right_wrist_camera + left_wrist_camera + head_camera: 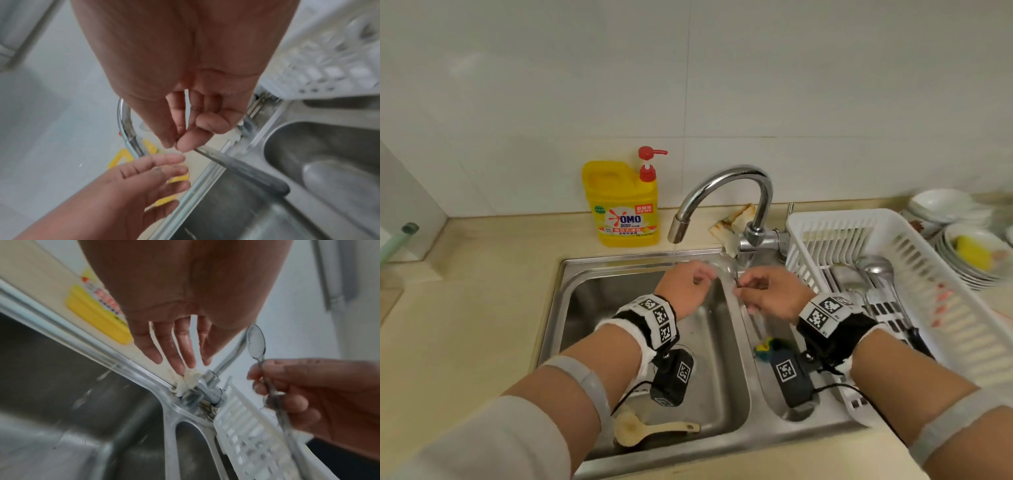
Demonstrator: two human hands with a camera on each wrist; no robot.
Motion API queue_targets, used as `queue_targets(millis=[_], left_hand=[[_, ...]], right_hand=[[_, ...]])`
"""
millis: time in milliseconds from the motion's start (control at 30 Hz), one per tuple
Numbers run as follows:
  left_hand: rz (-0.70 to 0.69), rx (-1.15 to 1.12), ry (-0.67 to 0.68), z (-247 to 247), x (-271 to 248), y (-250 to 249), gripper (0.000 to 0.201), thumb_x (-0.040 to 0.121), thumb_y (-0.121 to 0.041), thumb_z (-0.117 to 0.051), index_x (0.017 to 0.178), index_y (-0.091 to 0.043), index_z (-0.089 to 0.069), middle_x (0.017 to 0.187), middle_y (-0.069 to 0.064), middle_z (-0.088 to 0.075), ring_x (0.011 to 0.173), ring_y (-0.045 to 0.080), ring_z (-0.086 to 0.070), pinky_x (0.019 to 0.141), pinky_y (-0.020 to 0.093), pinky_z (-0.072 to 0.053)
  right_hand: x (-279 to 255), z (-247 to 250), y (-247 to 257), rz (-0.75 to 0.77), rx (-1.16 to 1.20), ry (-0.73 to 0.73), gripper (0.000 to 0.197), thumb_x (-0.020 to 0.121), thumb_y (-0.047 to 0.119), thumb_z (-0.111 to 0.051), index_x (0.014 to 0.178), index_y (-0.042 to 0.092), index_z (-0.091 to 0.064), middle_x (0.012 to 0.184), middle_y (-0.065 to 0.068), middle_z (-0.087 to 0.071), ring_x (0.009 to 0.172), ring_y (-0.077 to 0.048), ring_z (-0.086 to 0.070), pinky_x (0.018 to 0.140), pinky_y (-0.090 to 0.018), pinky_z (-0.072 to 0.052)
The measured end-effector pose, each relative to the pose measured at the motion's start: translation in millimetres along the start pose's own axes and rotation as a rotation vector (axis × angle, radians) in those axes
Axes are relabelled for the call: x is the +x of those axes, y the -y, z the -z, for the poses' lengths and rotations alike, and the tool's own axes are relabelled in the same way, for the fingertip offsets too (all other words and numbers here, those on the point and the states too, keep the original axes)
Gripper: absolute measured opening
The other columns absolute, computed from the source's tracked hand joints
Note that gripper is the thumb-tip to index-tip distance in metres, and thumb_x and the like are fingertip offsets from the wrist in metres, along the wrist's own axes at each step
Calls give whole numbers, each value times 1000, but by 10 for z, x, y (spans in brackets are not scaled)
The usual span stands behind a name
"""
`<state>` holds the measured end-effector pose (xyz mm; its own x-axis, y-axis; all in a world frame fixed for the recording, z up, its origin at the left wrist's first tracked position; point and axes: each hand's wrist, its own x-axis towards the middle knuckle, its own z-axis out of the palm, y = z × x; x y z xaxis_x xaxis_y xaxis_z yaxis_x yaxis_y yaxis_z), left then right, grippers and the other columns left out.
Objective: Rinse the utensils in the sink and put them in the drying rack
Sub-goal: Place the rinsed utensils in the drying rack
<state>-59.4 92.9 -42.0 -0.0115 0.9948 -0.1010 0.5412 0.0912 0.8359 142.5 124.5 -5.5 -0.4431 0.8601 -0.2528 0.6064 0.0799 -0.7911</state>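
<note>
My right hand point(743, 288) pinches a small metal spoon point(256, 344) by its neck between thumb and forefinger, bowl up, and the handle point(242, 168) slants down over the divider of the steel double sink point(592, 308). My left hand point(703, 278) hovers just left of it with straight, spread fingers point(180, 353) and holds nothing. Both hands are under the curved faucet point(722, 178), from which a thin stream of water falls. The white plastic drying rack point(839, 216) stands at the right and holds several metal utensils point(876, 274). A beige plastic scoop point(654, 428) lies in the left basin.
A yellow detergent bottle point(623, 205) stands behind the sink at the left. A crumpled rag point(732, 222) lies by the faucet base. A coloured scrubber point(765, 347) sits in the right basin. Stacked bowls and plates point(969, 253) fill the far right of the counter.
</note>
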Motion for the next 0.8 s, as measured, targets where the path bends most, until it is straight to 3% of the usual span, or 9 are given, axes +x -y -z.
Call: queue_targets(millis=[133,233,300,400,567,633,700,800], left_hand=[[-64,164,87,-315,45,-265,19,95,-18,-55,103,-27,-70,109,-6,-66,98,13,-64,89,29,-51],[-118,255,133,-545,66,-498,19,97,-19,-54,103,-27,-70,102,-11,-61,93,10,-61,80,23,-45],[-132,291,145,-691,77,-640,19,97,-18,-53,105,-26,-69,103,-12,-61,95,9,-61,85,25,-48],[-105,314,184,-914,132,-734,18,97,-20,-53,103,-29,-67,110,-9,-65,102,11,-63,94,31,-52],[-8,356,168,-1239,218,-843,15,97,-22,-54,100,-30,-66,114,-5,-65,104,13,-62,95,34,-52],[45,401,138,-1351,227,-874,16,96,-21,-53,98,-33,-62,110,-9,-63,103,13,-62,92,32,-52],[89,465,114,-1441,214,-895,15,95,-22,-52,100,-33,-62,105,-11,-60,102,14,-62,90,31,-53],[148,516,105,-1558,140,-923,18,95,-24,-52,106,-27,-65,106,-6,-61,98,18,-63,89,35,-54]], right_hand=[[-327,579,-154,-33,-29,-202,8,89,20,-73,89,13,-69,74,-6,-71,59,-11,-67,60,-23,-49],[-532,1041,-406,-108,-36,-350,16,90,23,-73,83,10,-67,73,-11,-72,54,-9,-65,57,-28,-49],[-642,1314,-603,-165,-55,-392,23,92,28,-71,80,8,-66,69,-10,-71,48,-6,-62,55,-30,-50],[-719,1599,-980,-279,-186,-328,33,94,36,-65,81,6,-69,63,-6,-72,41,-5,-57,53,-25,-49],[-559,1788,-1633,-426,-231,-182,29,94,33,-67,78,8,-72,60,-4,-73,40,-6,-60,43,-18,-46],[-448,1759,-1802,-468,-251,-79,28,91,33,-69,81,6,-73,62,-5,-74,54,-13,-69,57,-26,-59],[-358,1714,-1966,-503,-290,26,29,89,33,-72,87,4,-72,69,-8,-76,69,-22,-75,73,-38,-63],[-332,1633,-2155,-504,-333,96,34,79,27,-77,103,5,-68,103,-17,-73,92,-29,-73,82,-42,-61]])
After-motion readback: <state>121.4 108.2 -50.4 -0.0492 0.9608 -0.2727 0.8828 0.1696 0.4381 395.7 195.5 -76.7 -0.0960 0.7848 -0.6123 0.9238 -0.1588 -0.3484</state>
